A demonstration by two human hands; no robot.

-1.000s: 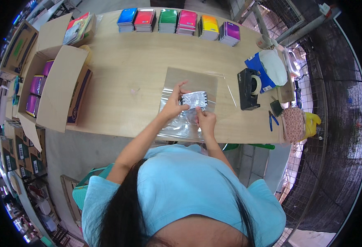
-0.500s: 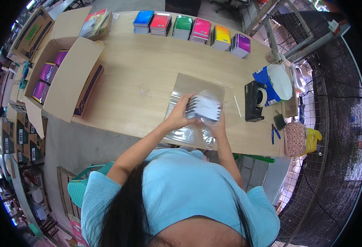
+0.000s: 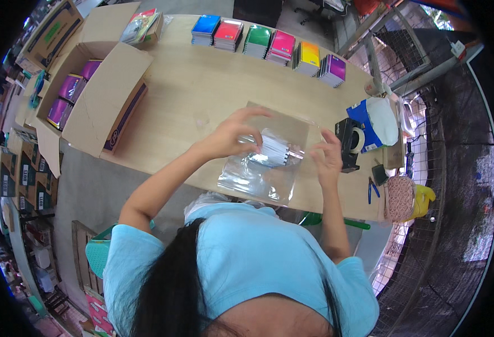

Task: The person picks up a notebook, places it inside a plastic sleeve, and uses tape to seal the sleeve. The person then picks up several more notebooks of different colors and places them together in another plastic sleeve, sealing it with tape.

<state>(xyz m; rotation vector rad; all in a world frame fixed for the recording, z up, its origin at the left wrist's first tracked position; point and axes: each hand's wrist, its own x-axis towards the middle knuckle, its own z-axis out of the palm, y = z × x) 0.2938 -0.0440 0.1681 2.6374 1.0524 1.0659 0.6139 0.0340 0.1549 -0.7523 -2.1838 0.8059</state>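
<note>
My left hand [image 3: 230, 135] grips a clear-wrapped white bundle [image 3: 272, 151] lifted above the wooden table [image 3: 202, 90]. My right hand [image 3: 328, 157] hovers just right of the bundle with fingers spread and nothing in it. Under the bundle lies a pile of clear plastic bags [image 3: 258, 182] near the table's front edge.
Six stacks of coloured notebooks: blue [image 3: 206, 28], red [image 3: 229, 33], green [image 3: 257, 40], pink [image 3: 281, 46], yellow [image 3: 307, 56], purple [image 3: 332, 68] line the far edge. An open carton [image 3: 98, 101] with purple packs stands left. A black tape dispenser [image 3: 348, 143] and blue box [image 3: 365, 121] sit right.
The bundle has come down a little and turned. My right hand has let go of it and opened beside it; my left hand still holds it.
</note>
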